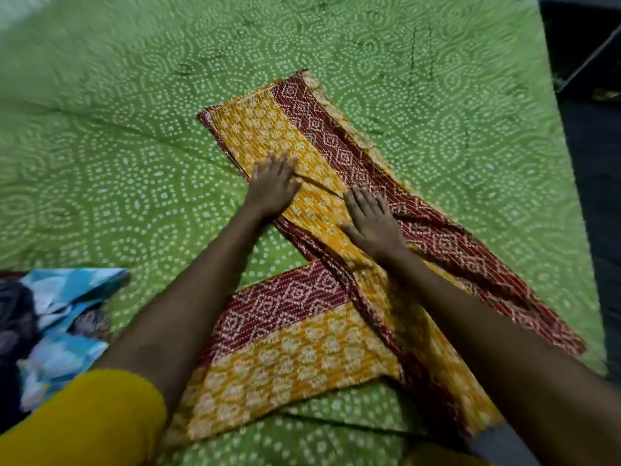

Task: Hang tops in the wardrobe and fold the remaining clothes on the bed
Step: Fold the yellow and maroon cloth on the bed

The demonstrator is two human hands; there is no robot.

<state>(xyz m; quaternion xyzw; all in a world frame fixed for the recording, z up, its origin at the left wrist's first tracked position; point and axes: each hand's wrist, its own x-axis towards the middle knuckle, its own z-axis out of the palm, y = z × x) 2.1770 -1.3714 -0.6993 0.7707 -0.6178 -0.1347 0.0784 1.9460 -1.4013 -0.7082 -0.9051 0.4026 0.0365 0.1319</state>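
A long yellow and maroon printed cloth (302, 348) lies partly folded on the green bed cover (134, 146), one strip running away from me and another flap lying near me. My left hand (274, 186) presses flat on the yellow part of the far strip, fingers straight. My right hand (371, 220) lies flat beside it on the same cloth, at the line where yellow meets maroon. Both hands are spread and grip nothing.
A pile of blue, white and dark clothes (57, 324) sits at the bed's near left. The bed's right edge (571, 196) drops to a dark floor. Green cover stretches far left and beyond the cloth.
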